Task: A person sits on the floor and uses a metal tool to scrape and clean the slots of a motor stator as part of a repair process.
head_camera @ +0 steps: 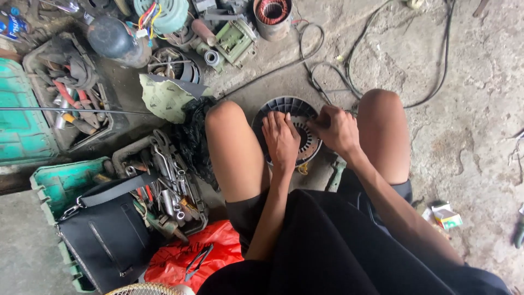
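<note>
A round motor stator (290, 112), with a dark finned housing and a slotted metal core, lies on the concrete floor between my bare knees. My left hand (280, 139) lies flat on the core's near left side with the fingers spread. Across from it, my right hand (335, 129) grips the stator's right edge, fingers curled over the rim. I am squatting in black shorts.
To the left are a tray of wrenches and pliers (166, 183), a black bag (106, 232), green crates (22, 125), a red plastic bag with pliers (199, 257) and motor parts with copper windings (273, 13). Black cables (349, 60) loop across the floor ahead.
</note>
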